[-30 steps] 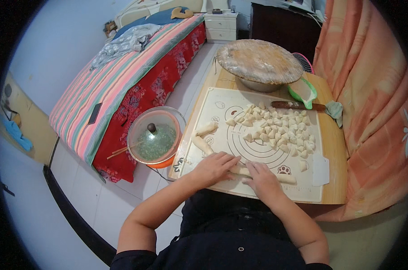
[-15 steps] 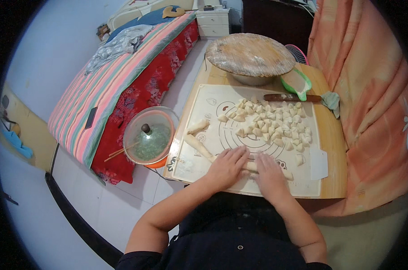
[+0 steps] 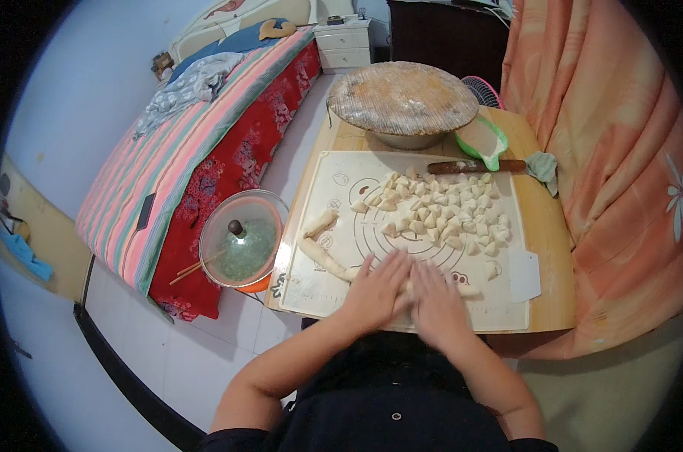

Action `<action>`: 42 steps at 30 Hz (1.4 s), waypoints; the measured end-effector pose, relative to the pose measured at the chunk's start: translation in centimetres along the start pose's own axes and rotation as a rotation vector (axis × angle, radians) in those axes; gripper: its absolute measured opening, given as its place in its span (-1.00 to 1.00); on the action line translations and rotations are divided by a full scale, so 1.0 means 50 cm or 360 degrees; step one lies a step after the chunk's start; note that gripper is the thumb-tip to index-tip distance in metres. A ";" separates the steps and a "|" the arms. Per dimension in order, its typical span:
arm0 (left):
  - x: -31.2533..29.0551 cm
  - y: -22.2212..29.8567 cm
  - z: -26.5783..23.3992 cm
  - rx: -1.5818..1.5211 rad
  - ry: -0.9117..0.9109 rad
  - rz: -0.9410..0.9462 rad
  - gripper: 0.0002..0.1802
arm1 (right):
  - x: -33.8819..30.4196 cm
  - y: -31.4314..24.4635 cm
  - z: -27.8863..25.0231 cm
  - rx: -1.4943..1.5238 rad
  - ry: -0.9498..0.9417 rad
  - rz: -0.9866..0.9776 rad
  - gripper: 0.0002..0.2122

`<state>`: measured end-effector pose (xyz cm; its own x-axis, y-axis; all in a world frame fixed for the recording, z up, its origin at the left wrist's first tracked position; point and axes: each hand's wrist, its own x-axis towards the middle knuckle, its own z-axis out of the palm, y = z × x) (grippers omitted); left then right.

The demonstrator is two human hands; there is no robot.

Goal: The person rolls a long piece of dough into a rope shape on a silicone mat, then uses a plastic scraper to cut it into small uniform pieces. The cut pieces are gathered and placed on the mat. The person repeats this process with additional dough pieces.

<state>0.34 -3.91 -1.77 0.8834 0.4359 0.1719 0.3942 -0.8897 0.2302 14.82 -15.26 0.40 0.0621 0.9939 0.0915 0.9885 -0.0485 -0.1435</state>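
Note:
A long rope of dough (image 3: 323,258) lies along the near part of the white printed mat (image 3: 311,297), bent near its left end. My left hand (image 3: 378,292) rests flat over its middle, fingers stretched out. Right beside it, my right hand (image 3: 435,303) also lies palm down on the rope, fingers extended, the two hands almost touching. The rope's right end shows past my right hand; the part under my palms is hidden. Beyond my hands, many small cut dough pieces (image 3: 451,213) are spread on the mat. One piece (image 3: 492,269) sits apart near a white flat scraper (image 3: 524,275).
A round woven lid (image 3: 404,96) covers a bowl at the table's far end. Near it are a green scoop (image 3: 483,142), a rolling pin (image 3: 473,166) and a cloth (image 3: 542,172). Left of the table stands a glass-lidded pot (image 3: 245,245). An orange curtain (image 3: 590,151) hangs at the right.
My right hand has moved left along the dough rope, close against my left hand. More of the rope's right end is uncovered. The whole view has shifted slightly.

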 end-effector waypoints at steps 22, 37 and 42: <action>0.025 -0.259 -0.092 0.0185 0.0067 -0.0936 -0.47 | -0.009 0.078 -0.033 0.0229 -0.0027 -0.0102 -0.66; 0.021 -0.078 -0.150 -0.2586 0.0668 -0.0367 -0.42 | 0.323 -0.113 -0.111 0.2669 0.0108 0.0265 -0.41; 0.041 -0.084 -0.172 -0.2987 0.0955 -0.0583 -0.23 | 0.324 -0.213 -0.031 0.1953 0.0625 -0.0101 -0.41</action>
<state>-1.66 1.89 5.87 0.4996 0.8653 0.0396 -0.5555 0.2849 0.7812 5.51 1.19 4.92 0.2628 0.8854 0.3834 0.2316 0.3279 -0.9159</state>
